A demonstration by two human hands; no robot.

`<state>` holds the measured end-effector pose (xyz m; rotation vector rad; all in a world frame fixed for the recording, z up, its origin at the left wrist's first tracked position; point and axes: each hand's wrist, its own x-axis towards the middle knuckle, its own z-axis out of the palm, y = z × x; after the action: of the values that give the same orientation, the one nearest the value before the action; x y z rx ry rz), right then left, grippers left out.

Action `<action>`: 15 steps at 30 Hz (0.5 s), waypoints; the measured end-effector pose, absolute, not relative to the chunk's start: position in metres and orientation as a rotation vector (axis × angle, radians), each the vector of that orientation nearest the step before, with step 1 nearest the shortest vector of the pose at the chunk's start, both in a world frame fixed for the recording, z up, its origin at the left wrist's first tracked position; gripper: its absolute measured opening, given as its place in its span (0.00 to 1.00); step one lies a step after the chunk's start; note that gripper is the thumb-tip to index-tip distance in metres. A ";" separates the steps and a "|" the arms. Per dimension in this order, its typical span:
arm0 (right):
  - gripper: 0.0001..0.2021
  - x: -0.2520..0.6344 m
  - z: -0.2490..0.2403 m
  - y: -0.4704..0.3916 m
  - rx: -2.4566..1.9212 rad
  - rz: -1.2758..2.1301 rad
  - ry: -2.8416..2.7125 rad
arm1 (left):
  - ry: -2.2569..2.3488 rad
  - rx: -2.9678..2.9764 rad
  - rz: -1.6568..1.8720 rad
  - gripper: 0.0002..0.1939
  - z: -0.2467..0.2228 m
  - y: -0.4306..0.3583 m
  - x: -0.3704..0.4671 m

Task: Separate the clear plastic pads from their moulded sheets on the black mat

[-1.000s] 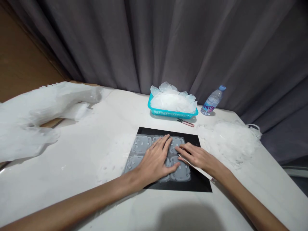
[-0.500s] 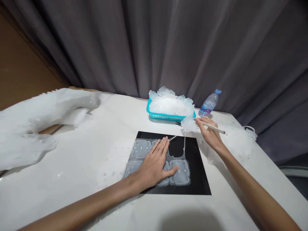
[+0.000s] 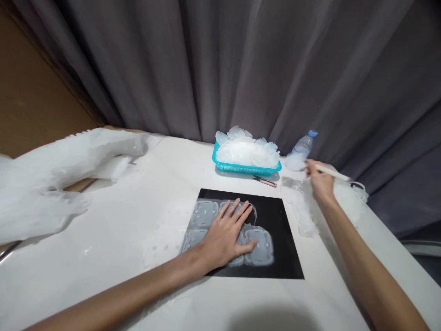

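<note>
The person's left hand [image 3: 223, 236], fingers spread apart, presses a translucent molded plastic sheet [image 3: 259, 248] onto a black rectangular mat [image 3: 287, 257] at the near center of the white tabletop [image 3: 138, 248]. The right hand [image 3: 319, 179], its grip clamped on a slim white stick-like tool [image 3: 334, 173], is near the blue-capped clear bottle [image 3: 303, 146], right of the turquoise basket [image 3: 248, 169].

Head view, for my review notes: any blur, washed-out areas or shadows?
Head view: the right hand and its white stick look softly smeared; the white pile in the blue basket is washed out, its pieces merging; a soft, rounded shadow falls on the table at bottom centre.
</note>
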<state>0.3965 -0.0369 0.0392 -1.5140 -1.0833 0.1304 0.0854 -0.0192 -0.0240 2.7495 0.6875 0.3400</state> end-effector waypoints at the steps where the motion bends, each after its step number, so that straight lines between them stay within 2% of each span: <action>1: 0.28 0.407 0.043 -0.034 -1.506 0.066 -1.012 | 0.682 2.749 0.334 0.43 -0.024 -0.019 0.085; 4: 0.23 0.423 0.051 -0.037 -1.486 -0.024 -0.907 | 0.673 2.730 0.350 0.43 -0.023 -0.020 0.084; 7: 0.17 0.408 0.044 -0.047 -1.462 0.075 -0.926 | 0.689 2.648 0.403 0.43 -0.022 -0.020 0.083; 12: 0.17 0.352 0.022 -0.055 -1.397 0.490 -1.022 | 0.794 2.258 0.456 0.50 -0.016 -0.017 0.080; 15: 0.19 0.321 0.017 -0.061 -1.332 0.786 -1.059 | 0.853 1.899 0.536 0.50 -0.012 -0.014 0.080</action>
<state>0.3214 -0.0608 0.0172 -1.3322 -1.0593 0.7858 0.0799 -0.0135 -0.0119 1.8990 0.8529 0.5363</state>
